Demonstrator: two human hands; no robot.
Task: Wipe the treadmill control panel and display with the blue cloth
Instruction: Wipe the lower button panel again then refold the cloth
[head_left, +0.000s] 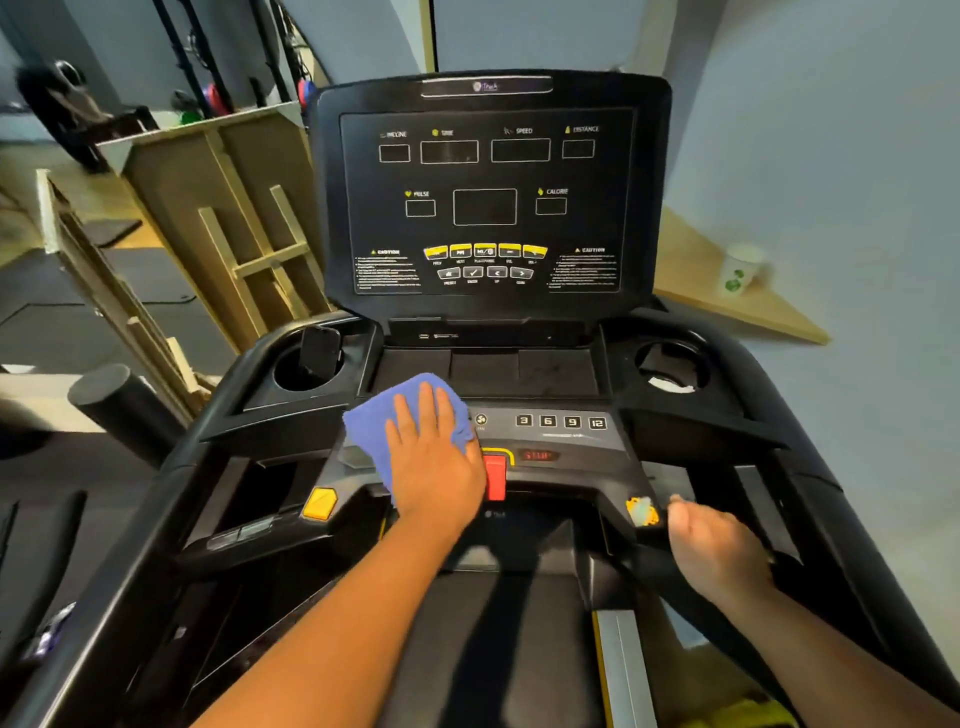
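A blue cloth (374, 415) lies on the left half of the grey control panel (561, 436), under my left hand (431, 457), which presses it flat with straight fingers. Beside that hand sit the red stop key (494, 475) and the numbered speed buttons. Above rises the dark display (485, 202) with its yellow buttons. My right hand (714, 551) grips the black right handlebar (670, 577), fingers curled round it.
Cup holders sit at both sides of the console, the left one (306, 366) holding a dark object. Wooden frames (218, 218) lean at the left. A paper cup (740, 270) stands on a wooden ledge at the right. The treadmill belt (498, 649) runs below.
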